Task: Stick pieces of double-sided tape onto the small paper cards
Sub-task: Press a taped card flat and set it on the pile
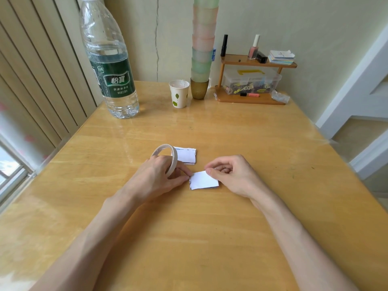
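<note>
Gripping the tape roll point(165, 156), left hand point(156, 178) touches the card point(204, 180) on the table point(210, 248), right hand point(230, 175) pinches its top edge, no tape showing yet, stack point(188, 156) behind prob left to do.

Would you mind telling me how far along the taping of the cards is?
Nothing visibly finished. In hand: the left hand grips the tape roll beside one paper card, which the right hand pinches. Left: apparently the card stack behind the roll.

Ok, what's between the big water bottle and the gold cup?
A leaf-printed paper cup stands between the water bottle and the gold cup, per the head view.
</note>
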`<state>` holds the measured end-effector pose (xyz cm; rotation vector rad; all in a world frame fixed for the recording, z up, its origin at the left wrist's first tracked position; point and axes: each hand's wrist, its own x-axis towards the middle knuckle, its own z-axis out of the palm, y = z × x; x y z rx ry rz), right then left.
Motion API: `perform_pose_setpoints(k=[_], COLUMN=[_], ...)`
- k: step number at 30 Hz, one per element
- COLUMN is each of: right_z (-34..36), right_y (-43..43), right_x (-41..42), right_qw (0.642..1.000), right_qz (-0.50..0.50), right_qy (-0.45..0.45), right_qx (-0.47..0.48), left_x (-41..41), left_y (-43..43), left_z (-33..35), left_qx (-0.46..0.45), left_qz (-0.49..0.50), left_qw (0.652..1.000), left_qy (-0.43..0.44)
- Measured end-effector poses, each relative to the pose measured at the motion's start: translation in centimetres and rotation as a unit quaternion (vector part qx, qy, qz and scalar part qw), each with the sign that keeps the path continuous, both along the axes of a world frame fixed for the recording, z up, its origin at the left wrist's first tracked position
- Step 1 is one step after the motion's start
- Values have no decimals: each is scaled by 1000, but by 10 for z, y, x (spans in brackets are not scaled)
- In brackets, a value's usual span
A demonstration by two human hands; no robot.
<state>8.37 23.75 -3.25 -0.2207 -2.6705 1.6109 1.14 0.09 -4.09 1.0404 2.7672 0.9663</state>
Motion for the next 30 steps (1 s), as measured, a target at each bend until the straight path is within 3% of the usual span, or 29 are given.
perform_pose_setpoints(k=[14,30], right_z=[6,-2], right_y=[3,-3], right_x=[2,-2], right_qw=[996,999], right_qz=[-24,-22], right_qy=[2,0], right_qx=[-89,-45], left_x=[-3,-2], left_y=[-1,-1], left_z=[-2,-2], left_qx=[38,30], left_qz=[58,48], left_qw=[997,998], left_qy=[28,29])
